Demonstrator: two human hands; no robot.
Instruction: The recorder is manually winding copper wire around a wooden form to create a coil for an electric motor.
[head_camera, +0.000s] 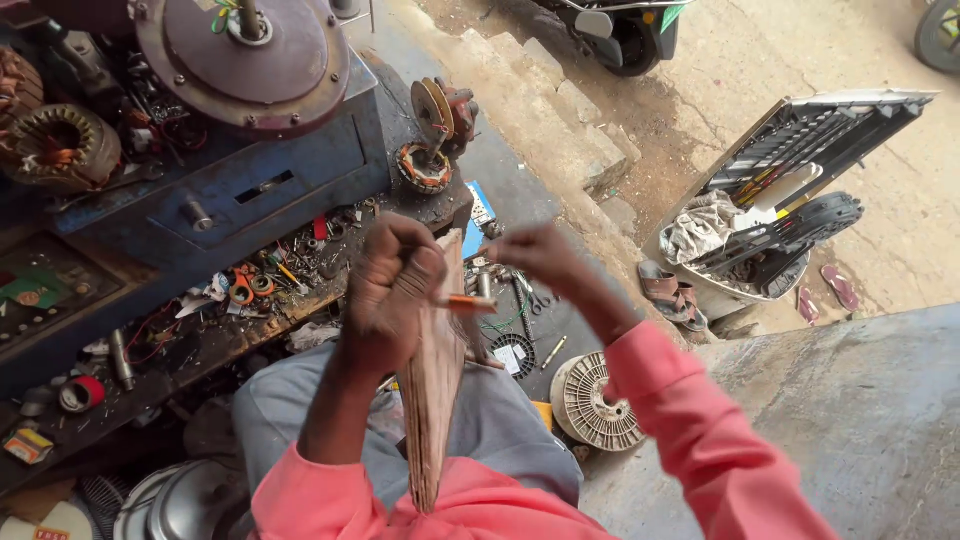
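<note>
My left hand (390, 290) is curled tight around the top edge of a flat, worn brown wooden board (432, 385) standing on edge over my lap, with a small orange-tipped stick (466, 304) pinched against it. My right hand (535, 255) hovers just beside, fingers drawn together; whether they grip anything I cannot tell. I judge a steady board and short strokes serve best. Beyond lie a ribbed grey round rotor (592, 402) and the cluttered blue metal workbench (200, 200).

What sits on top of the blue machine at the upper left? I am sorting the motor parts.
A big round rusty metal disc with a centre shaft sits on the blue machine. A copper-wound coil sits left of it. The disc covers whatever lies beneath it.
</note>
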